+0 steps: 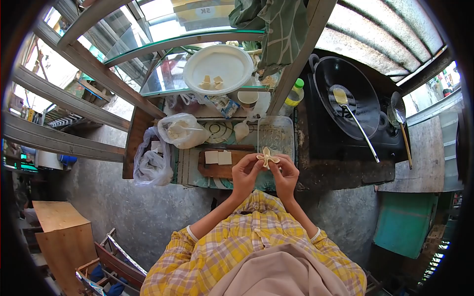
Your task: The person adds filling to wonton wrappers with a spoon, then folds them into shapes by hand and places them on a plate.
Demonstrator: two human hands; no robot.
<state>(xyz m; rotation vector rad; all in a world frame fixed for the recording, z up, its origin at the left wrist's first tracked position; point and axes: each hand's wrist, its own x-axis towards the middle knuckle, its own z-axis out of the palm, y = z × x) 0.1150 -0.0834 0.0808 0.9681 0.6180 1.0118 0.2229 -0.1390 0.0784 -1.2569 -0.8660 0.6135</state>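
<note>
While both hands are working just above the near edge of the counter [148, 148], the left hand [245, 172] and the right hand [286, 173] are meeting around a small pale dough wrapper [267, 157]. The wrapper is sitting at the fingertips of both, above and slightly ahead of the knuckles, with its folded corners flaring outward like petals. The left fingers [256, 159] are pinching its left side and the right fingers [279, 163] are pinching its right side, so neither hand is nearer; the piece is lying squarely between them, its pleats running across from one hand to the other.

Just beyond the left hand, a wooden cutting board [217, 170] is carrying two flat square wrappers [218, 157], lying side by side and close to the fingers. Behind the held piece a clear rectangular tray [276, 133] is standing. To the left, plastic bags [168, 143] are slumping on the counter. Farther back, a white plate [217, 66] with a few pale pieces is resting on a glass shelf, and to the right a black wok [345, 93] is holding a spatula [353, 116].
</note>
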